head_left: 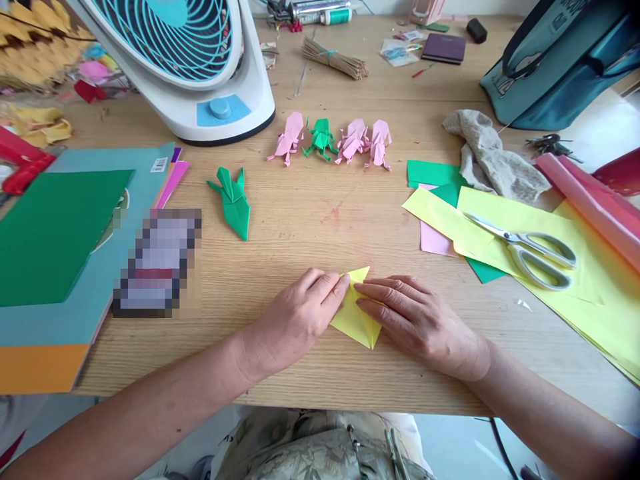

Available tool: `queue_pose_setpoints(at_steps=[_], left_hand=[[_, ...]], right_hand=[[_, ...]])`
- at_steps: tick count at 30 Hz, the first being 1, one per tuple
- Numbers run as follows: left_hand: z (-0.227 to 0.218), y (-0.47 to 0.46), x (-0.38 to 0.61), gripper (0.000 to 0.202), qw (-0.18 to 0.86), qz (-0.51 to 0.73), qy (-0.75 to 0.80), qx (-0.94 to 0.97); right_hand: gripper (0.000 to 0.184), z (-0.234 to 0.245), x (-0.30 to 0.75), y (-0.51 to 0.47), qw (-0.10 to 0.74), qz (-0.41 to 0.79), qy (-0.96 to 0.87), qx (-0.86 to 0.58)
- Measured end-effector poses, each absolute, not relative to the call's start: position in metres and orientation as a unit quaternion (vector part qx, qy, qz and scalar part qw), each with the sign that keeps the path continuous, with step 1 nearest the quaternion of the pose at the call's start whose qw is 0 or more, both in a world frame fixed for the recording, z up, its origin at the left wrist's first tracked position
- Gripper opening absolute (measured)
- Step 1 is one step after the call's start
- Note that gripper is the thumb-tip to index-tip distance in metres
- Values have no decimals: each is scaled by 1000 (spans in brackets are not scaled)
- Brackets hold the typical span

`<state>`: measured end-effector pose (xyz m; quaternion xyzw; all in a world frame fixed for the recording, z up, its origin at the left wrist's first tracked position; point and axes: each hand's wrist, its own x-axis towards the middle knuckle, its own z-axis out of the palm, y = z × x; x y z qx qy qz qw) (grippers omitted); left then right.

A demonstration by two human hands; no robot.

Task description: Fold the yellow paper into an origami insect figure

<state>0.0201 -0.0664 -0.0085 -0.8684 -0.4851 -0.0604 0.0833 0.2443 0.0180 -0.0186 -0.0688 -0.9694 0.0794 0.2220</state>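
Left hand (295, 320) and right hand (415, 320) flat on the folded yellow paper (356, 313), fingers stretched out, pinching nothing, fingertips almost meeting over its middle crease. Paper lying on the table (310, 227) between both hands. Beyond the fingertips, a green paper figure (234, 200); right of the right hand, scissors (530, 250) on yellow sheets (590, 293).

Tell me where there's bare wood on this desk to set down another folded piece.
Bare wood lies between the green folded piece, the row of paper frogs and the hands on the yellow paper. The right side is crowded with yellow sheets and scissors; the left with card stacks.
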Motion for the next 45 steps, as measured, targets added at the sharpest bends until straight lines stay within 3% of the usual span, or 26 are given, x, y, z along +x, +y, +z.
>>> queue_pose_setpoints(at_steps=[7,34,45], left_hand=[[-4,-66,22,43,80,11,-480,-873],[-1,-63,24,35,124,15,-453,-883],[-5,-64,22,41,111,11,-455,-883]], right_hand=[[20,-18,244,18,221,82,-970,-68],[22,-15,244,19,215,89,-971,-56],[23,-16,245,19,216,101,-969,-58]])
